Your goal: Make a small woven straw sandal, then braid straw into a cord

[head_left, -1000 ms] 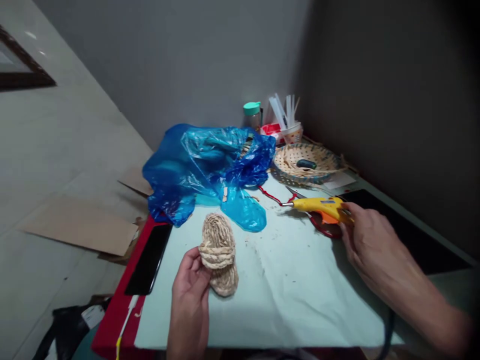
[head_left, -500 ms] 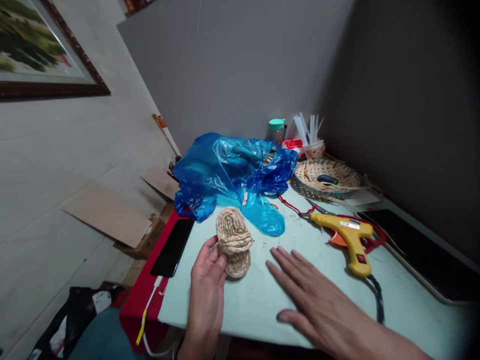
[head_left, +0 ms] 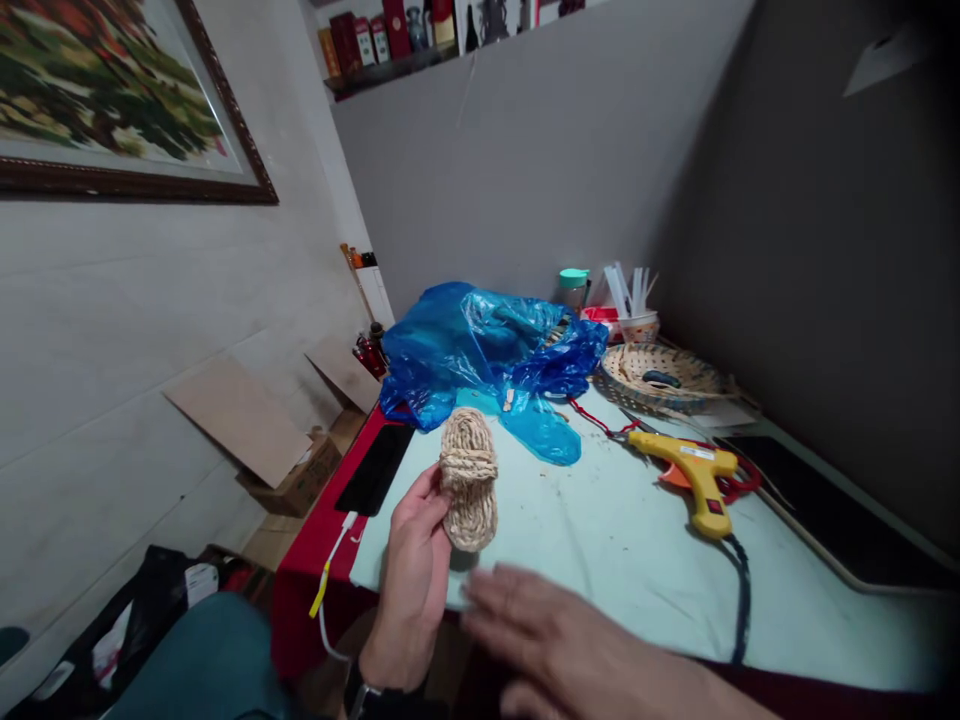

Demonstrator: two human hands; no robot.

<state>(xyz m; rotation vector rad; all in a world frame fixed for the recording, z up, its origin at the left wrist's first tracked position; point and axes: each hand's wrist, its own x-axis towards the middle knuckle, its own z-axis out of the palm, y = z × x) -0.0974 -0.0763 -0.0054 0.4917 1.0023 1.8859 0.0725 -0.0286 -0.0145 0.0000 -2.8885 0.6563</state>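
My left hand [head_left: 420, 535] grips a small woven straw slipper [head_left: 469, 480] by its left side, thumb on top. The slipper is beige, coiled from braided cord, with a band across it, and is held upright above the pale table top. Blurred by motion, my right hand [head_left: 555, 630] is at the table's front edge, just below and to the right of the slipper. Its fingers are stretched out, and it holds nothing. A yellow glue gun [head_left: 697, 475] lies to the right, with red-handled scissors [head_left: 739, 482] partly hidden under it.
A crumpled blue plastic bag [head_left: 495, 345] covers the table's back. Behind the glue gun sits a woven basket [head_left: 660, 375] with straw strands, near a cup of glue sticks [head_left: 637, 325]. A black phone [head_left: 375, 468] lies left; a dark tablet [head_left: 840, 510] lies right.
My right hand has moved left and toward me, off the table top. The slipper in my left hand is turned more upright. The view has tilted up, showing a shelf.
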